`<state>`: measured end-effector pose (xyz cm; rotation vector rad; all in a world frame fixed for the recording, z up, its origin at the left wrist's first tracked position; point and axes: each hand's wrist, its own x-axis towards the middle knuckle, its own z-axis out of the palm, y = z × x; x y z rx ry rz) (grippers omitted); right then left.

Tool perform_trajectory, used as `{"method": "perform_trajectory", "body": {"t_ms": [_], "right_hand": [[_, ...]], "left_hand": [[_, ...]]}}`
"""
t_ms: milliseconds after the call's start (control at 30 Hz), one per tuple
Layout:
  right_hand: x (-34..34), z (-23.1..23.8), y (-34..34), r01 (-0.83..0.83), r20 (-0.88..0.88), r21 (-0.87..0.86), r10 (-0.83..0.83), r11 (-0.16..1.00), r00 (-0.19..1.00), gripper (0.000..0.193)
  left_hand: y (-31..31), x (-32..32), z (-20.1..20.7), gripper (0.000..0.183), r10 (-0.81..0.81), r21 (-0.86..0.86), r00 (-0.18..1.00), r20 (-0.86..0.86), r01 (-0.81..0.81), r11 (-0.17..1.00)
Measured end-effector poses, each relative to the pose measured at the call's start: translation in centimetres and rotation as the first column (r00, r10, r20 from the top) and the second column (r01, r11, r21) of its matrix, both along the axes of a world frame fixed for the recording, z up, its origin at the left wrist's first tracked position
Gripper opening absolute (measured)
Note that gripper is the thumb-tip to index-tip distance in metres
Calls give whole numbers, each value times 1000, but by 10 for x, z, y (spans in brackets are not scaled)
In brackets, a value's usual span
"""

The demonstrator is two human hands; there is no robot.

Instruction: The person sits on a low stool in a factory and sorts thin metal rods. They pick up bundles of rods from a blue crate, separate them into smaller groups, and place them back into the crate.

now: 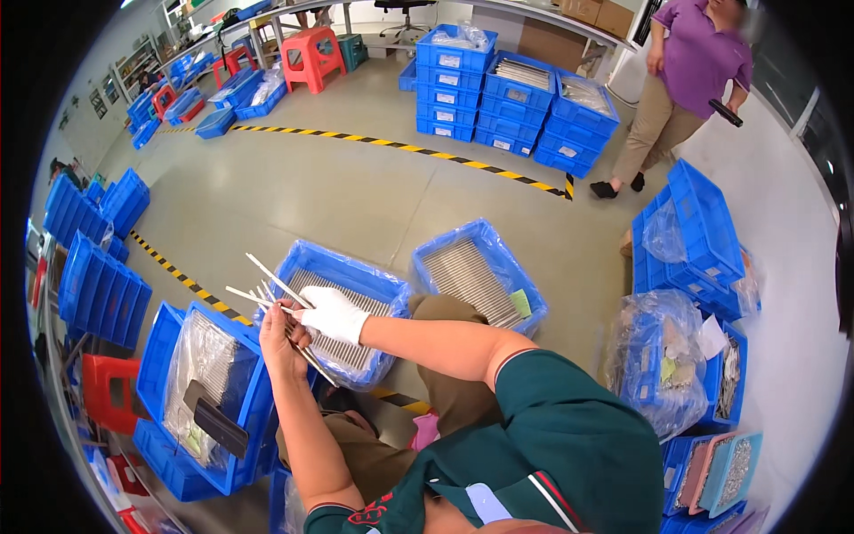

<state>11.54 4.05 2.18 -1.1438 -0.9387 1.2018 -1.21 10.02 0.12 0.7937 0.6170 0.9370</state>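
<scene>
My left hand, bare, is closed round a small bunch of thin silvery strips, which poke out past it at both ends. My right hand, in a white glove, meets it from the right, fingers closed on a long thin strip that slants up to the left. Where the fingertips meet, the glove hides part of the bunch. Below both hands stands a blue crate lined with clear plastic, with rows of similar strips in it. A second blue crate beside it holds more rows and a green slip.
Left of my knees, a dark phone-like device lies on a plastic-covered blue crate. A red stool stands beyond it. Bagged crates stack up at right. A person in purple stands at far right, near stacked crates.
</scene>
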Motion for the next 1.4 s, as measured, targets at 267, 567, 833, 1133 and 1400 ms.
{"method": "perform_trajectory", "body": {"t_ms": [267, 567, 833, 1133, 1400], "right_hand": [[3, -23, 13, 27, -228, -137, -58, 990, 972, 21], [32, 2, 33, -18, 242, -74, 36, 997, 970, 30], [32, -37, 56, 294, 273, 18, -287, 956, 918, 28], [57, -67, 87, 569, -36, -24, -570, 822, 821, 25], [69, -32, 61, 359, -263, -136, -384, 923, 885, 16]], "left_hand": [[-19, 20, 0, 21, 30, -30, 998, -54, -32, 999], [-30, 7, 3, 25, -240, 1, 916, -320, 253, 967], [-35, 14, -5, 27, -334, -40, 903, -271, 336, 941], [-44, 10, -7, 26, -440, -184, 850, -290, 402, 897], [-18, -18, -2, 30, -278, -155, 960, -21, 271, 950]]}}
